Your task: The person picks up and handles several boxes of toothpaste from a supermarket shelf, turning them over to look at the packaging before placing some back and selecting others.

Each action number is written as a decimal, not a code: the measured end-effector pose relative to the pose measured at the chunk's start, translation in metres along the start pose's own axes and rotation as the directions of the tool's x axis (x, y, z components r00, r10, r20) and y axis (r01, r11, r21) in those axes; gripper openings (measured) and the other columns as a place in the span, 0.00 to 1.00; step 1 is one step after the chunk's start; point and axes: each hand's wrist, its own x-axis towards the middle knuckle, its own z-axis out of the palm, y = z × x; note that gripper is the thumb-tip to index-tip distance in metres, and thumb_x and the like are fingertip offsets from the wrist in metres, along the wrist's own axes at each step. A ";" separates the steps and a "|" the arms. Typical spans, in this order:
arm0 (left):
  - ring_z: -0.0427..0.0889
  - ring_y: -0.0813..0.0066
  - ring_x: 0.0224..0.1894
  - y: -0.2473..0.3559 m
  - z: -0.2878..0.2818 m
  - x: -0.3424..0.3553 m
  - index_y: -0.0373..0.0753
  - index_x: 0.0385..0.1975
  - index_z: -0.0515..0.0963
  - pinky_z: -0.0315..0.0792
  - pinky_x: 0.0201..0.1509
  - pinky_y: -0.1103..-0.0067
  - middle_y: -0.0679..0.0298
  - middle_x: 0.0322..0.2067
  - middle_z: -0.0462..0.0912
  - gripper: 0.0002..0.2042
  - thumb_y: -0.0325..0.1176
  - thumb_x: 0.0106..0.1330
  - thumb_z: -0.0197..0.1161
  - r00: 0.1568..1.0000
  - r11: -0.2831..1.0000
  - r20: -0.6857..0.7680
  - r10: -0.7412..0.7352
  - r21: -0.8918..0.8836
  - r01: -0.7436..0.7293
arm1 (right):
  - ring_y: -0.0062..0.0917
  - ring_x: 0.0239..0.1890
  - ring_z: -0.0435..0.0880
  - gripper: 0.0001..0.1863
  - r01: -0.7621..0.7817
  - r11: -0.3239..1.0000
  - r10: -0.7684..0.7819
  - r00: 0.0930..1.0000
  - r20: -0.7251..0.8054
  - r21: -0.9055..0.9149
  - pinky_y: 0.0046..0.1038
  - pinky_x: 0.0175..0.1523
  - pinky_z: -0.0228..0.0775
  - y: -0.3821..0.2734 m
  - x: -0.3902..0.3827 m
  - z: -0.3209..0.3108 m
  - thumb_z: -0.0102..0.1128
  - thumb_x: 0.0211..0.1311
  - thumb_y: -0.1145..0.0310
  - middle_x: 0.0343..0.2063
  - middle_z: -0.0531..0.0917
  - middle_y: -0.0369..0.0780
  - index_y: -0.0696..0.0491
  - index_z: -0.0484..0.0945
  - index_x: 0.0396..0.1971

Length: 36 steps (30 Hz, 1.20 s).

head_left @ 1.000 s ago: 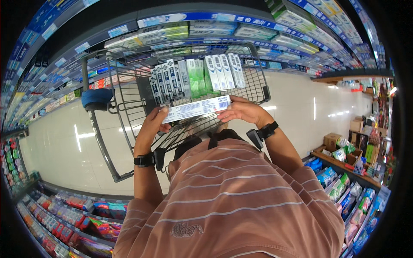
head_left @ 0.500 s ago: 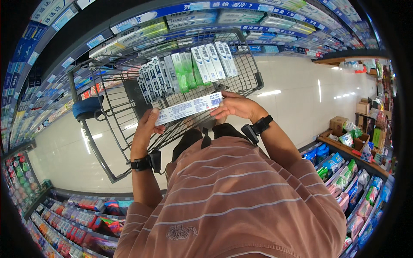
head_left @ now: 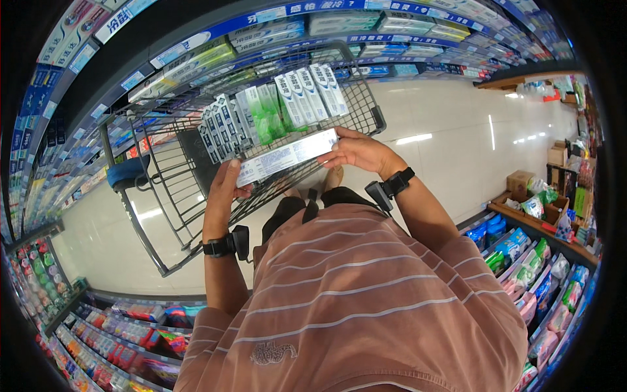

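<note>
Supermarket shelves (head_left: 300, 46) curve around us, packed with boxed goods above a pale, glossy floor (head_left: 444, 117), with blue label strips (head_left: 297, 18) running along their edges in white lettering. Across the middle stands our wire shopping cart (head_left: 191, 147), a blue pad (head_left: 128, 171) on its handle.

We hold one long white toothpaste carton (head_left: 287, 159) between both hands, over the cart's near side. Its upturned face carries blocks of fine blue print, too small and blurred to make out, and glare whitens the right part.

Our left hand (head_left: 225, 186) is closed on the carton's left end, thumb over the printed face. Our right hand (head_left: 366, 153) grips the opposite end, digits at the far corner and along the near edge. Both forearms reach forward, each wrist wearing a black strapped device (head_left: 390, 188), and the carton slants, right end farther from us.

Beyond it, in the cart, stand rows of similar boxes: white cartons with dark labels (head_left: 222, 124) at left, green cartons (head_left: 266, 114) in the middle, and white cartons with dark-blue lettering (head_left: 294, 98) at right.
</note>
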 end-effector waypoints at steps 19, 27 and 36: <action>0.78 0.79 0.42 0.016 0.064 0.020 0.41 0.58 0.72 0.77 0.38 0.82 0.66 0.47 0.77 0.21 0.43 0.70 0.59 0.997 0.999 0.081 0.009 0.035 -0.012 | 0.39 0.55 0.81 0.29 0.054 0.987 -0.054 0.999 -0.006 0.153 0.41 0.59 0.76 -0.017 -0.043 -0.051 0.51 0.72 0.68 0.57 0.76 0.49 0.55 0.54 0.69; 0.75 0.79 0.46 0.050 0.103 0.035 0.41 0.63 0.68 0.77 0.42 0.82 0.66 0.47 0.72 0.20 0.30 0.71 0.56 0.986 0.987 0.058 0.154 -0.060 -0.151 | 0.33 0.56 0.78 0.28 0.258 0.965 -0.256 0.966 -0.034 0.045 0.38 0.60 0.75 -0.050 -0.055 -0.062 0.49 0.70 0.71 0.58 0.74 0.46 0.55 0.57 0.69; 0.78 0.74 0.47 0.068 0.124 0.052 0.35 0.64 0.64 0.79 0.48 0.77 0.59 0.52 0.72 0.23 0.28 0.69 0.55 0.977 0.979 0.069 0.201 -0.054 -0.197 | 0.33 0.57 0.77 0.28 0.370 0.929 -0.369 0.928 -0.047 0.004 0.38 0.61 0.75 -0.076 -0.069 -0.074 0.51 0.67 0.76 0.56 0.74 0.46 0.57 0.59 0.67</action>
